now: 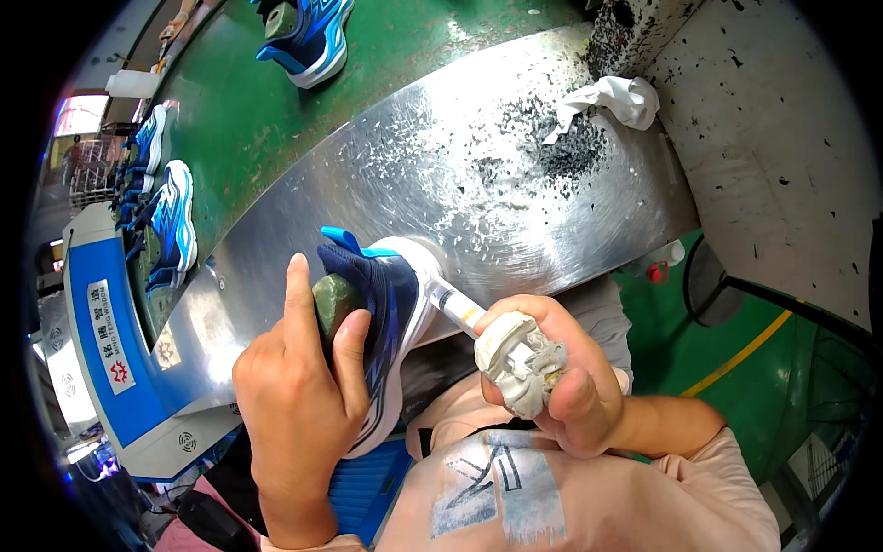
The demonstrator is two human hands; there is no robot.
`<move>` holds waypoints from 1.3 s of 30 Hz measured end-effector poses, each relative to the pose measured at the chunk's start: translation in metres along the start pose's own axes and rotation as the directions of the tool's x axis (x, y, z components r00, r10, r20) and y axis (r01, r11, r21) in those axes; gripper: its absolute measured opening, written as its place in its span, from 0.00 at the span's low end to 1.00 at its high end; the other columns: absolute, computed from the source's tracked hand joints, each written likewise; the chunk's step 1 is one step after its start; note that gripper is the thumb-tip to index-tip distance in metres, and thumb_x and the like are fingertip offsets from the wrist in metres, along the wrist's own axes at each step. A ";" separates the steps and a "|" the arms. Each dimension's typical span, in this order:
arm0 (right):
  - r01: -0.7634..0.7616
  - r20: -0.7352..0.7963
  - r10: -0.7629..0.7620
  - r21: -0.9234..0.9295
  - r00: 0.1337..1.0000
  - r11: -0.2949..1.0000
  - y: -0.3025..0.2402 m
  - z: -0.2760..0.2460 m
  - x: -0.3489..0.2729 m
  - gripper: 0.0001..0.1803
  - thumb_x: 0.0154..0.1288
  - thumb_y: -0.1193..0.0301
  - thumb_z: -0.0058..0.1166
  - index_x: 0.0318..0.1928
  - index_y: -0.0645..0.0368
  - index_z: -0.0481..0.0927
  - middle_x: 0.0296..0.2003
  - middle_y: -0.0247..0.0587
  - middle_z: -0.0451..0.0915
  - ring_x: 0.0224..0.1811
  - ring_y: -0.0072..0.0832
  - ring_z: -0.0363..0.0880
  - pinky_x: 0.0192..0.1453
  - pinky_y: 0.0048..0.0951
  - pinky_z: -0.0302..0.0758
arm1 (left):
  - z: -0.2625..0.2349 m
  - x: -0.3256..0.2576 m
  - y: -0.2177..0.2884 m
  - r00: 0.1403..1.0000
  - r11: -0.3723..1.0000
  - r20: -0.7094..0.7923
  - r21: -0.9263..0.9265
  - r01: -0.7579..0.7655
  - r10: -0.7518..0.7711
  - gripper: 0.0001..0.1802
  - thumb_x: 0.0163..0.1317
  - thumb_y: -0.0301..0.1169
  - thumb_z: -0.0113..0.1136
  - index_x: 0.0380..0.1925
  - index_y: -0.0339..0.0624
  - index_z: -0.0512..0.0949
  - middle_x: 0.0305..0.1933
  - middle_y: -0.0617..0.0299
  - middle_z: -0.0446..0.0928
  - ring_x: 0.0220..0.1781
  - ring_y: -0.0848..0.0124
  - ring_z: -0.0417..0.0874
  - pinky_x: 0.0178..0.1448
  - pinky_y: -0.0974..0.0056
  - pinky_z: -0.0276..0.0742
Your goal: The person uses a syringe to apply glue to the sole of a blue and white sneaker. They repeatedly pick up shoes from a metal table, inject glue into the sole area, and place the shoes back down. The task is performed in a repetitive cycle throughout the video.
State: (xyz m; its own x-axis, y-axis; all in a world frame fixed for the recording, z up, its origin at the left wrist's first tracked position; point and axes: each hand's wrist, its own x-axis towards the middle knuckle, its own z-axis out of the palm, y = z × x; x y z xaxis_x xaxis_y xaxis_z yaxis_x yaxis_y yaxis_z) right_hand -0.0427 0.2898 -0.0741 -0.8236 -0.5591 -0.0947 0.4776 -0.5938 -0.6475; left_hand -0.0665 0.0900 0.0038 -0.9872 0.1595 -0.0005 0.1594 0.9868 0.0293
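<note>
A dark blue running shoe with a white sole and a bright blue heel tab is tilted on its side in front of me, over the near edge of the metal table. A green shoe last fills its opening. My left hand grips the shoe, with the thumb near the last and the index finger stretched along it. In my right hand is a syringe, its plunger end wrapped in crumpled whitish material. The syringe's front end meets the white sole near the heel; its very tip is hidden.
The metal table carries black and white scraps and a crumpled white cloth. Beyond it runs a green conveyor surface with a blue shoe and several more shoes at left. A speckled pale panel stands at right.
</note>
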 end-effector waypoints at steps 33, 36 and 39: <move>-0.340 0.034 0.354 0.372 0.935 0.864 0.006 0.020 0.075 0.34 0.68 0.37 0.31 0.52 0.54 0.71 0.20 0.23 0.54 0.19 0.15 0.47 0.20 0.18 0.48 | 0.011 -0.058 -0.070 0.886 0.847 -0.212 -0.269 -0.460 0.414 0.20 0.47 0.32 0.64 0.44 0.44 0.77 0.55 0.45 0.73 0.64 0.50 0.70 0.68 0.40 0.57; -0.533 0.116 0.521 0.118 0.846 0.838 -0.005 0.056 0.104 0.37 0.67 0.35 0.28 0.53 0.55 0.68 0.18 0.23 0.54 0.18 0.14 0.47 0.19 0.17 0.46 | 0.033 -0.084 -0.084 0.818 0.866 -0.479 -0.203 -0.456 0.318 0.10 0.53 0.26 0.59 0.37 0.46 0.74 0.41 0.55 0.81 0.48 0.59 0.82 0.56 0.54 0.73; -0.590 -0.001 0.608 -0.244 0.794 0.770 -0.014 0.094 0.119 0.41 0.63 0.30 0.25 0.51 0.56 0.66 0.14 0.23 0.55 0.14 0.14 0.49 0.17 0.17 0.47 | 0.052 -0.102 -0.080 0.791 0.919 -0.596 -0.222 -0.324 0.135 0.09 0.58 0.26 0.56 0.39 0.48 0.71 0.41 0.58 0.81 0.45 0.61 0.84 0.53 0.58 0.74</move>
State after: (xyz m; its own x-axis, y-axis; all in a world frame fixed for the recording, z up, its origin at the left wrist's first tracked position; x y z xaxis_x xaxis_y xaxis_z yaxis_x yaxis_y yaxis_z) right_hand -0.1186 0.1772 -0.0058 -0.3638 -0.8045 -0.4694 0.7789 0.0137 -0.6270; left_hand 0.0219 -0.0040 -0.0502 -0.7628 0.2422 0.5996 0.4657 0.8491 0.2494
